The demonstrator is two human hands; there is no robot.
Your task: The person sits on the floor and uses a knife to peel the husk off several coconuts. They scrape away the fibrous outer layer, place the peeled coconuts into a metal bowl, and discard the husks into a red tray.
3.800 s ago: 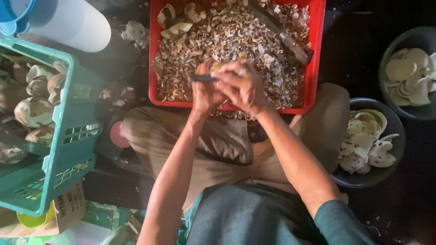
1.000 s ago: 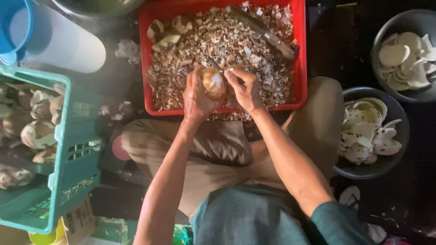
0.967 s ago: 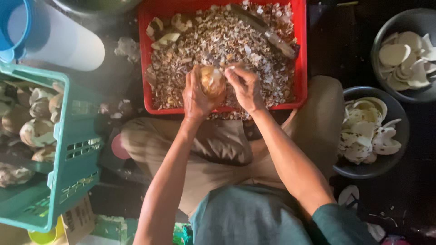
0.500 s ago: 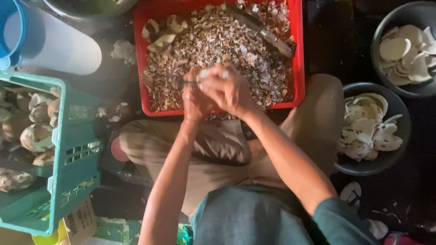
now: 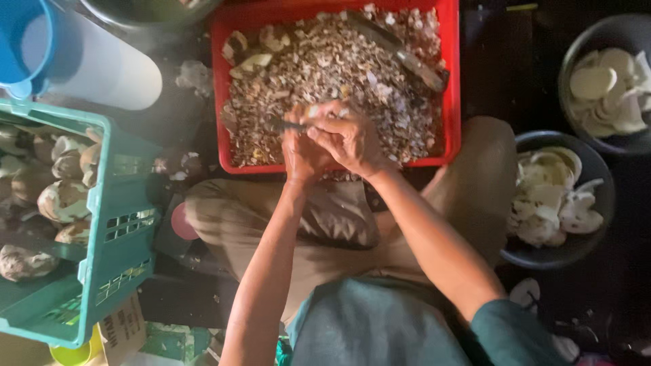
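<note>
My left hand (image 5: 300, 154) and my right hand (image 5: 349, 139) are pressed together over the near edge of a red crate (image 5: 452, 81) full of brown peel scraps. A small round piece, probably coconut, sits between them, almost fully hidden. A dark knife blade (image 5: 281, 125) pokes out to the left of the hands; which hand grips it I cannot tell for sure. My knees in tan trousers (image 5: 325, 224) are below the hands.
A green basket (image 5: 112, 237) of unpeeled brown pieces stands at the left. Two dark bowls of white peeled pieces, one near (image 5: 590, 237) and one farther (image 5: 576, 47), are at the right. A blue jug (image 5: 20, 41) and a white cylinder (image 5: 102, 71) lie at the top left.
A second ago the round piece showed in my left hand with the right hand beside it. Now the right hand has closed over it and the blade points left.
</note>
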